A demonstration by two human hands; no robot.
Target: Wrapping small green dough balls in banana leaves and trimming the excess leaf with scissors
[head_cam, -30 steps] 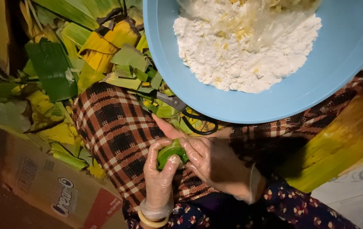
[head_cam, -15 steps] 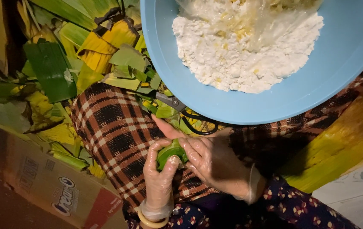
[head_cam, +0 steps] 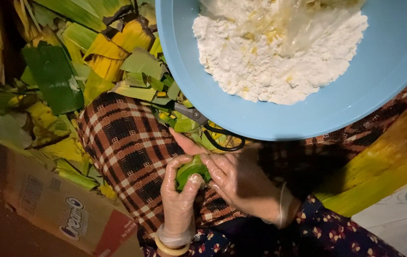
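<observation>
Wrapping both gloved hands around a small green leaf parcel, a seated person works over a lap covered in plaid cloth. Left hand curls up from below, fingers closed about the parcel, thumb pressed on its lower edge; a yellow bangle rings that wrist. Right hand comes in from the side, fingers bent over the parcel's top and thumb stretched toward the knee, so the parcel sits pinched between both hands at the middle of the lap. Just above the hands, black-handled scissors lie on scraps of leaf, partly under the rim of a wide blue basin holding a crumbly white mixture flecked with yellow. Green and yellow leaf cuttings are heaped beyond the knee, and a cardboard box lies flat by the lap's outer edge.
</observation>
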